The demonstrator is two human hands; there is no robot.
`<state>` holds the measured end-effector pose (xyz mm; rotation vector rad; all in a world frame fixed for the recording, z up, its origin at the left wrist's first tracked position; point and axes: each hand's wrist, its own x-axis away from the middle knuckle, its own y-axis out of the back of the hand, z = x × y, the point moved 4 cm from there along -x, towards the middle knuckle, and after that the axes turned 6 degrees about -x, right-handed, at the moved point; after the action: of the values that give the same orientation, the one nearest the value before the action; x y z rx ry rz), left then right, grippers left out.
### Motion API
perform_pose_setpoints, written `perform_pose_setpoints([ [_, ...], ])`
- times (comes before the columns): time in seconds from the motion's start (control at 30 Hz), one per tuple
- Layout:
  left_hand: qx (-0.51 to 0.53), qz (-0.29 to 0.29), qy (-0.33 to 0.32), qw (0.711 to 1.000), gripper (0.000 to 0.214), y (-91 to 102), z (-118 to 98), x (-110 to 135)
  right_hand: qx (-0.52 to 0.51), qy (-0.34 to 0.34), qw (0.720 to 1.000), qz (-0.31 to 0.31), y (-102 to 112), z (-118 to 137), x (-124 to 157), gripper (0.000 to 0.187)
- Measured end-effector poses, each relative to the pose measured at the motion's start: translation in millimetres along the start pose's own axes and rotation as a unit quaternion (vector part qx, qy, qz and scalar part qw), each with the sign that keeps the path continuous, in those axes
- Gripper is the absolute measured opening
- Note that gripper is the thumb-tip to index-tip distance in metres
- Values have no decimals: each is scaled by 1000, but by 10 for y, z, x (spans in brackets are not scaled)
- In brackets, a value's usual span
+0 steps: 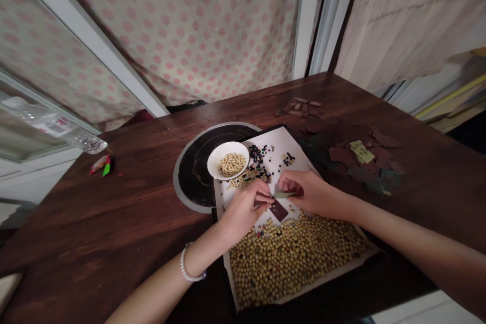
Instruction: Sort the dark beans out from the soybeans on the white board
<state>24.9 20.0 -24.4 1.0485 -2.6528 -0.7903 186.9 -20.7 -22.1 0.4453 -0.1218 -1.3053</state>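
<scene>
Head view, read from the left: a clear plastic bottle [56, 124] lies tilted at the far left, with a red and green wrapper [100, 163] on the table [136, 177] near it. Along the back hangs a curtain [190, 20] with pink dots. Next comes a round black plate [193, 162] with a pale rim, and a white bowl [213, 164] of pale beads [232, 164] sits partly over it, right beside the tray [229, 283]. The person's left hand [245, 207], a bead bracelet [192, 271] at its wrist, reaches over the tray, thumb and fingers drawn close together; I can't tell whether anything small is pinched there. Just beside those fingertips, a dark brown scrap [280, 211] lies in the tray, between the two hands. Dark beads [258, 154] are scattered on the white paper [279, 139] beyond, while a thick spread of yellowish beads [296, 258] covers the near part. The right hand [304, 191] has its thumb and fingers closed on a green slip [283, 195], held near the left fingertips. Farther right, brown pieces [341, 156] lie in a loose heap, a yellow-green label [361, 152] on top.
</scene>
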Motion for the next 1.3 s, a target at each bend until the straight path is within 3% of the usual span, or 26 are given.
perform_pose_setpoints([
  [0.17, 6, 2, 7, 1000, 14, 0, -6, 4, -22, -24, 999, 5, 17, 51, -6, 18],
  [0.57, 1, 7, 4, 1000, 13, 5, -30, -2, 55, 19, 998, 27, -25, 74, -10, 20],
  [1.03, -10, 9, -16, 1000, 11, 5, -33, -3, 61, 46, 988, 138, -61, 162, 50, 25],
  [1.3, -33, 10, -40, 999, 11, 4, -163, 29, -32, -5, 999, 26, 44, 143, -12, 13],
])
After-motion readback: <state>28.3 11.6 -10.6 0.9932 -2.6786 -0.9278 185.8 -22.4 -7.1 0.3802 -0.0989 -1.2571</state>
